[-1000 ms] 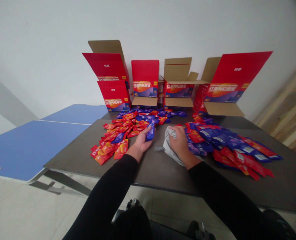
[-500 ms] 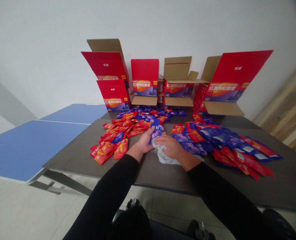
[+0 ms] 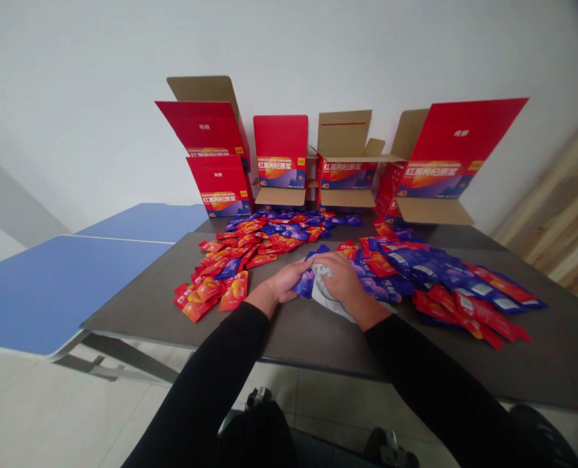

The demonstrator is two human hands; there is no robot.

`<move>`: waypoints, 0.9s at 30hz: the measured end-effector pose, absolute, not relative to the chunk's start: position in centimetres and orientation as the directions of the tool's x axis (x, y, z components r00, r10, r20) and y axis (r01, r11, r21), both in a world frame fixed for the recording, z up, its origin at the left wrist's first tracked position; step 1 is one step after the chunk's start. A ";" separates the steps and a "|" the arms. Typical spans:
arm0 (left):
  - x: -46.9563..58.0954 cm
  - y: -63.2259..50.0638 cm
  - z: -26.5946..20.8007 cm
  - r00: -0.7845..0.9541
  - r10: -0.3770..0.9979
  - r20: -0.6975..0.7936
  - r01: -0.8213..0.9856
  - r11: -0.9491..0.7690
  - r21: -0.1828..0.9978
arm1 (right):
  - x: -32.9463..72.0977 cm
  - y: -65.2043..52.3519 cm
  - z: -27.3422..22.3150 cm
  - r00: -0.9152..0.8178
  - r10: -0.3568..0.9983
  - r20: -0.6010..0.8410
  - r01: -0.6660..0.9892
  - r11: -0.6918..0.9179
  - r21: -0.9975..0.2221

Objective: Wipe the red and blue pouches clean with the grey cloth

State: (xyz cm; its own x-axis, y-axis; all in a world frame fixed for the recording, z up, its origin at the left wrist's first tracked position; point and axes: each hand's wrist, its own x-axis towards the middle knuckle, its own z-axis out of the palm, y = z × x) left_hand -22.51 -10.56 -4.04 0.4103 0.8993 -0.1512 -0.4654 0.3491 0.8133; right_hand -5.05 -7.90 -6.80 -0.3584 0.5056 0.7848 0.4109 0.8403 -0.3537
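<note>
My left hand (image 3: 285, 281) is closed on a purple sachet (image 3: 304, 284) above the dark table. A light grey cloth (image 3: 322, 290) is bunched in my right hand (image 3: 341, 279), which presses it against the sachet's upper part. The fingers and cloth hide much of that sachet. Orange-red sachets (image 3: 234, 290) lie in a heap to the left of my left hand. More purple sachets (image 3: 383, 287) lie just right of my right hand, partly behind it.
Open red cartons (image 3: 281, 153) stand along the table's back edge against the wall, flaps raised. A mixed pile of red and blue packets (image 3: 445, 273) covers the right side of the dark table (image 3: 313, 341). A blue table (image 3: 74, 273) adjoins at the left.
My right hand and the cloth have moved up along the purple sachet, toward its top. The sachet has tipped, and its printed face is now mostly covered.
</note>
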 end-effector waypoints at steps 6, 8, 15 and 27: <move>-22.6 -10.7 -4.1 0.465 0.867 -0.180 -0.384 0.380 0.841 | -5.0 -7.6 -6.7 -0.233 0.559 0.796 0.502 0.770 -0.394; -22.8 -10.7 -4.0 0.484 0.853 -0.196 -0.340 0.390 0.856 | -4.9 -7.5 -6.6 -0.196 0.579 0.792 0.531 0.741 -0.410; -23.3 -10.7 -3.6 0.477 0.831 -0.288 -0.298 0.461 0.836 | -4.4 -7.0 -6.5 -0.060 0.657 0.751 0.588 0.632 -0.505; -23.5 -10.0 -2.7 0.362 0.869 -0.339 -0.625 0.495 0.603 | -5.3 -9.5 -6.0 -0.359 0.506 0.784 0.306 0.858 -0.413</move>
